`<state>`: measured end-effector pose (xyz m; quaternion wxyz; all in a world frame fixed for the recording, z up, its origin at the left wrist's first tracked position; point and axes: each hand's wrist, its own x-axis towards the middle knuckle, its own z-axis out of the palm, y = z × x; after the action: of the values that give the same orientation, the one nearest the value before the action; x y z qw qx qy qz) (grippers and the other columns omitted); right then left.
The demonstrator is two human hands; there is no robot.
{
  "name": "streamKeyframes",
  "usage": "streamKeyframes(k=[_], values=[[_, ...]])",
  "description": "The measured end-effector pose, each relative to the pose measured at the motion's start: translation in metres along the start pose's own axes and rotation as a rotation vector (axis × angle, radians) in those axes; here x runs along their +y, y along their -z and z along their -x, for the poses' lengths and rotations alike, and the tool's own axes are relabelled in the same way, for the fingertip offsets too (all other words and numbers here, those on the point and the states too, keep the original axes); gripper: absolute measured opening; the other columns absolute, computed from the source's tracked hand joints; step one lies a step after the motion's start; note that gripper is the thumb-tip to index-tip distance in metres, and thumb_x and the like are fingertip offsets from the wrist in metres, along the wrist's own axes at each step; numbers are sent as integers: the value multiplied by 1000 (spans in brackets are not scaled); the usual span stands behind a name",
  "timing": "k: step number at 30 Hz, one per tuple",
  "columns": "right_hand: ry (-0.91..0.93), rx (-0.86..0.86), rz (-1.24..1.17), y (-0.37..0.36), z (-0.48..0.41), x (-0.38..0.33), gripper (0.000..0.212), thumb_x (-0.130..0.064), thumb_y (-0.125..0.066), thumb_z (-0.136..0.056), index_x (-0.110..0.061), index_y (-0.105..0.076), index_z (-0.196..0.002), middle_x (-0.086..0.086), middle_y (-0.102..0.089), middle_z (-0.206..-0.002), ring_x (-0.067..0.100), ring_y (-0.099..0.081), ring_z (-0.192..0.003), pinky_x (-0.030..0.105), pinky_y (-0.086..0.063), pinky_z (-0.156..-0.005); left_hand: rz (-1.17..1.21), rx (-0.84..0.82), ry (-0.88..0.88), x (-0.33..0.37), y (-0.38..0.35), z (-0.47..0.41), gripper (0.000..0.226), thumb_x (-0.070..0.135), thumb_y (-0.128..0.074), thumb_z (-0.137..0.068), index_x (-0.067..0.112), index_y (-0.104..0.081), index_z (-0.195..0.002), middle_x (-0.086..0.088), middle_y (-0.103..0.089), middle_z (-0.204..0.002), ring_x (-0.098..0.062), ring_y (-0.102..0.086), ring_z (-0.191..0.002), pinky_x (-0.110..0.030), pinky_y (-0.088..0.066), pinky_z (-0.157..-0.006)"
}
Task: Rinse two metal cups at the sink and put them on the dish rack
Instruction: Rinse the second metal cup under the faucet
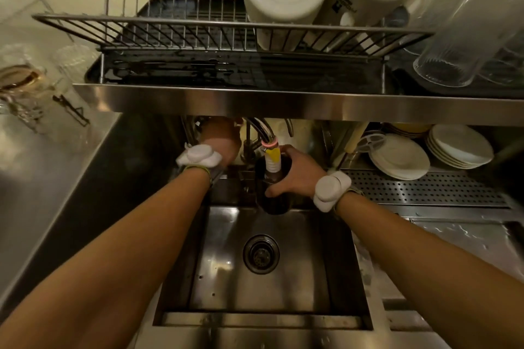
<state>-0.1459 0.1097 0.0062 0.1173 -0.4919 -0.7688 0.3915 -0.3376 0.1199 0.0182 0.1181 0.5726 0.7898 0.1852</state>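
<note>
Head view: my right hand (295, 176) wraps a dark metal cup (273, 193) held w/ its mouth under the faucet nozzle (272, 159) over the sink (283, 286), prob. to fill it, while my left hand (222, 142) reaches the tap controls, grip hidden by the dish rack (226, 37) shelf so I cannot tell.

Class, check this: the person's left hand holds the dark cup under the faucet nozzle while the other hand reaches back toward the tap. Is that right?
Not quite. In the head view the right hand holds the dark cup under the faucet nozzle; the left hand is the one reaching back toward the tap.
</note>
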Motion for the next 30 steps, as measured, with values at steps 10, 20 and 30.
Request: streamKeyframes(k=[10, 20, 30], values=[[-33, 48, -16, -5, 1, -4, 85, -27, -89, -57, -19, -45, -129, -7, -55, -113, 12, -53, -101, 23, -42, -83, 189, -194, 41, -53, -6, 49, 20, 25, -49, -95, 16, -66, -101, -7, -68, -101, -23, -64, -98, -27, -43, -77], [-72, 57, 39, -9, 1, -10, 88, -30, -89, -57, -17, -44, -130, 2, -58, -123, 21, -57, -110, 25, -44, -85, 165, -215, 42, -75, -4, 60, 18, 23, -55, -90, 17, -69, -100, -7, -70, -105, -23, -64, -101, -33, -49, -87], [-112, 2, -111, -8, 5, -10, 73, -18, -89, -58, -17, -50, -121, -5, -57, -110, 16, -56, -104, 26, -43, -86, 159, -272, 18, -74, -9, 59, 17, 24, -54, -90, 18, -68, -99, -8, -70, -103, -23, -65, -98, -29, -48, -82]])
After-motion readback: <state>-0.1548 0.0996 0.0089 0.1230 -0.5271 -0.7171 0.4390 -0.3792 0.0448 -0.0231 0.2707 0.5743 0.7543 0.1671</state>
